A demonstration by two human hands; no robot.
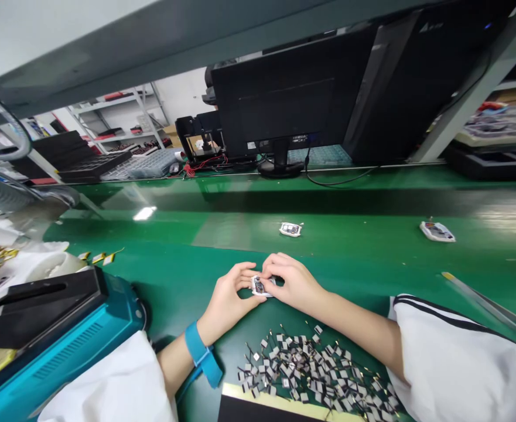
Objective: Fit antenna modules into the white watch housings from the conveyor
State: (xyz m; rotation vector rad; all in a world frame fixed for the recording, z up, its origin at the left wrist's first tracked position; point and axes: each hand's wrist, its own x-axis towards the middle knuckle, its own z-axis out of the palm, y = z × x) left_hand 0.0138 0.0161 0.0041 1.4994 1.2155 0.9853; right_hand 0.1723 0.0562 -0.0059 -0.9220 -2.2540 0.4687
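A small white device casing (258, 285) with dark electronics inside is held low over the green mat, in the middle of the view. My left hand (228, 298) grips it from the left between thumb and fingers, and a blue strap goes round that wrist. From the right, my right hand (296, 282) reaches over the casing, thumb and forefinger pinched together at its inner side. Whatever may be between those fingertips is hidden. Just below my hands lies a pile of small grey square parts (310, 369) with short black leads.
Two similar white casings, a nearer one (290, 229) and one at right (437, 231), lie farther back. Tweezers (486, 302) rest at right. At left stands a teal machine (86, 346); several yellow parts (103, 258) lie behind it. A monitor (293, 94) stands at the back.
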